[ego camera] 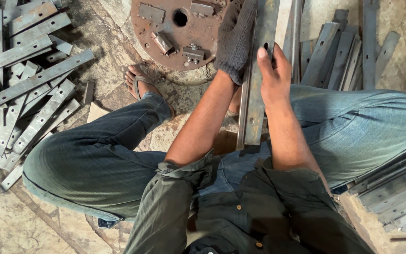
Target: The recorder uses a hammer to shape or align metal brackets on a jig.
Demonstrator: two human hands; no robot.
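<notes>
I sit with knees apart and hold a long grey metal angle bar (255, 108) upright between my legs. My left hand (235, 42), in a dark knitted glove, grips the bar's left side higher up. My bare right hand (273, 70) clasps the bar's right edge, thumb pointing up beside a hole in the bar. The bar's lower end rests near my lap, and its top runs out of view.
A rusty round metal plate (175, 33) with bolted fittings lies on the stone floor ahead, next to my sandalled foot (139, 82). Several flat metal strips (24, 89) are piled at left, with more bars (339, 51) at upper right and lower right (395, 193).
</notes>
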